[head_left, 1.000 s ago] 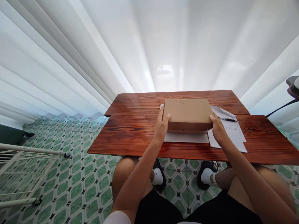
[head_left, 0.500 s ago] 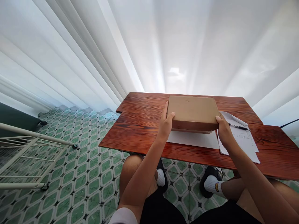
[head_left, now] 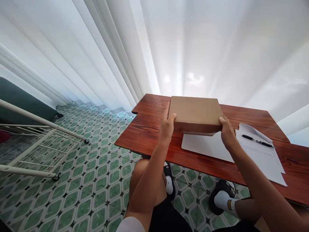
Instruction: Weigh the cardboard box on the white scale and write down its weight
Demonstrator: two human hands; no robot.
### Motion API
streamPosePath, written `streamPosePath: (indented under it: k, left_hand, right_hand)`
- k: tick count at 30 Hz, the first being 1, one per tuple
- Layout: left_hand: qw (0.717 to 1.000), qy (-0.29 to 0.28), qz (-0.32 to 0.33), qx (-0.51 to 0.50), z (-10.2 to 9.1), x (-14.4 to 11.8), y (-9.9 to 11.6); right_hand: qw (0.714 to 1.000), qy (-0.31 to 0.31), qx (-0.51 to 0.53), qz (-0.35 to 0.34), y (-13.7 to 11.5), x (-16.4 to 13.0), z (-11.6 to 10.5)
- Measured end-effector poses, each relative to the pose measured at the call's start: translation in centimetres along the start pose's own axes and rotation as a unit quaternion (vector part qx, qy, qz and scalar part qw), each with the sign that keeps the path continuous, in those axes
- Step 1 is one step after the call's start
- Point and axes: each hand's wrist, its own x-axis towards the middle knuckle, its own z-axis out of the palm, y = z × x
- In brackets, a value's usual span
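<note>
Cardboard box [head_left: 195, 112] gripped by left hand [head_left: 166, 127], right hand [head_left: 227, 132] (above table [head_left: 149, 132])

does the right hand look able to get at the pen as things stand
Probably yes, once it lets go. The right hand grips the near right corner of the cardboard box; the pen lies uncovered on the printed sheet just to its right, with nothing between them.

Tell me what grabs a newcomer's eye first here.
A flat brown cardboard box sits mid-frame, gripped at its ends by the left hand and right hand over a reddish wooden table. White paper sheets with a black pen lie to its right.
</note>
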Motion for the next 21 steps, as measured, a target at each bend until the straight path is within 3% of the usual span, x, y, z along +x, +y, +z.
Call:
streamPosePath:
  k: [6, 13, 21]
  left_hand:
    - [0.999, 0.042, 0.012, -0.01, -2.3, 1.3, 0.2]
    - [0.996, 0.084, -0.023, -0.018, -5.0, 2.1, 0.6]
    - [0.993, 0.11, -0.03, -0.035, -8.1, 3.2, -0.6]
  right_hand:
    - [1.0, -0.022, 0.016, -0.013, -0.9, 1.5, 3.1]
    - [0.999, -0.05, 0.012, 0.006, -1.7, 2.5, 6.1]
    - [0.994, -0.103, 0.013, 0.01, -1.6, 2.8, 9.1]
